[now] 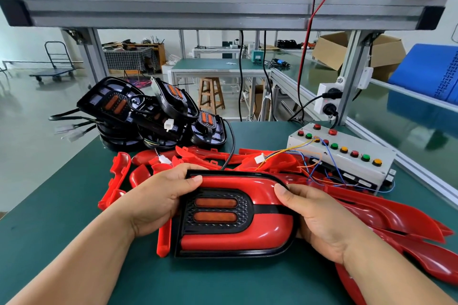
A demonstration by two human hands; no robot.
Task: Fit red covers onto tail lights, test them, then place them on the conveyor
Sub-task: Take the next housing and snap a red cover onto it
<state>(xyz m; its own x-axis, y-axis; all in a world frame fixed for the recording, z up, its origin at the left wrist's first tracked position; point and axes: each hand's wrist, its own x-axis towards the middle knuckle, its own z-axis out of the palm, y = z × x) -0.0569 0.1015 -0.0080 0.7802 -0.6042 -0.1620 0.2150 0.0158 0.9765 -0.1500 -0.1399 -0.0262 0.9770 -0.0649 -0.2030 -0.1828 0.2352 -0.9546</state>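
In the head view we hold the tail light (223, 224) between both hands, just above the green table (62, 205). Our left hand (158, 199) grips its left end, thumb curled over the top edge of the red cover (247, 233), fingers hidden beneath. Our right hand (319, 220) clasps the right end, thumb pressed on the cover's upper curve. The cover sits seated in the black housing (223, 253), around two amber lenses (215, 202). Loose red covers (386, 215) lie beyond and right of our grip. Past the left hand sits a heap of bare tail lights (153, 111); past the right, the button test box (347, 153).
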